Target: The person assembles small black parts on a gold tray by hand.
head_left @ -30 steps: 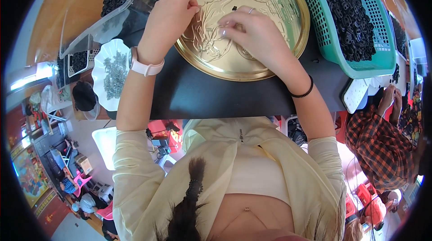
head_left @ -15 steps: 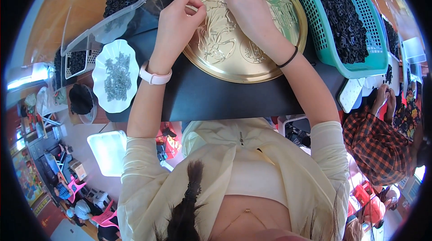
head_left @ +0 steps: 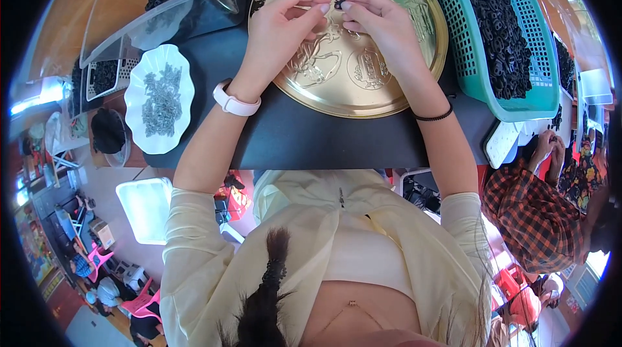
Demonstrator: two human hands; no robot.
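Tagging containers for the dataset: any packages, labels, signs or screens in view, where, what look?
No labels, signs or screens legible as such; containers only.
Teal plastic basket: right of tray, slotted walls, full of small black parts.
Clear plastic bin: upper left, rectangular, black parts inside.
White scalloped dish: left, oval, grey metal bits.
Gold round tray: centre, embossed.

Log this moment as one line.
left hand + right hand: pinching small black part | over gold tray | teal basket right

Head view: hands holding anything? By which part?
A small black part, pinched at its sides between the fingertips of the left hand and right hand, above the gold tray.
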